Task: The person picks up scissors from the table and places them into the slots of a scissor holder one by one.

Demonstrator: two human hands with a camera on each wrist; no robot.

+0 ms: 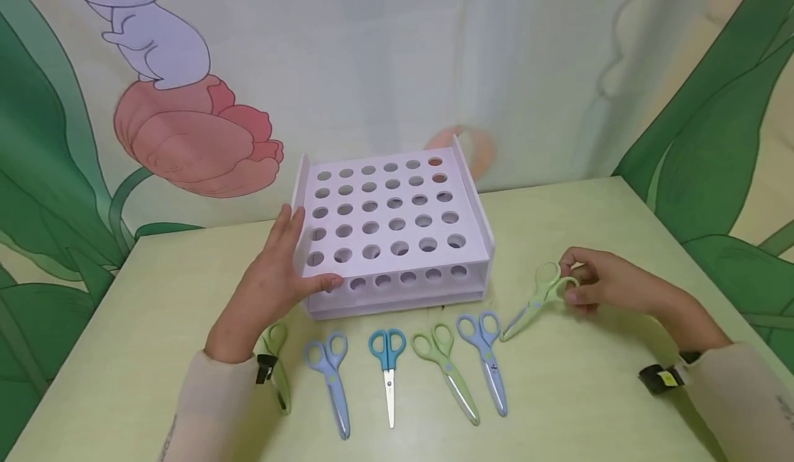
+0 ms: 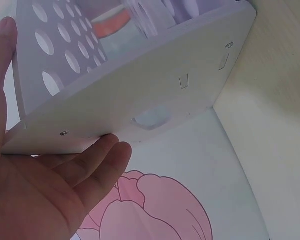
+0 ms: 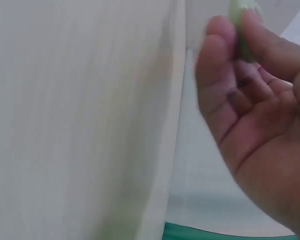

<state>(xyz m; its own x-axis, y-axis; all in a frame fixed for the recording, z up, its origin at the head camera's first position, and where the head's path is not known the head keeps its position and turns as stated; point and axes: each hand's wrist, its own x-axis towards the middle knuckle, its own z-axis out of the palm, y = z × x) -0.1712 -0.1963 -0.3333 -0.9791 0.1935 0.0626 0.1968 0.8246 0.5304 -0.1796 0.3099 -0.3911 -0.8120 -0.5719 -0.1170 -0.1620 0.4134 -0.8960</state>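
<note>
Beside the white rack (image 1: 383, 216), the right hand (image 1: 611, 283) pinches green scissors (image 1: 540, 298) by one loop, tip down. The left hand (image 1: 269, 283) grips the rack's left side, thumb in front. Pinch firmly, hold the rack steady, and mind the near blue scissors (image 1: 493, 374).

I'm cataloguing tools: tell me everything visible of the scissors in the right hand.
The pale-green scissors look plastic, with two loops and a slim, closed blade section. The right hand pinches one loop. In the head view, right of the perforated rack, they slant, tip lower left; tip contact with the table is unclear.
</note>
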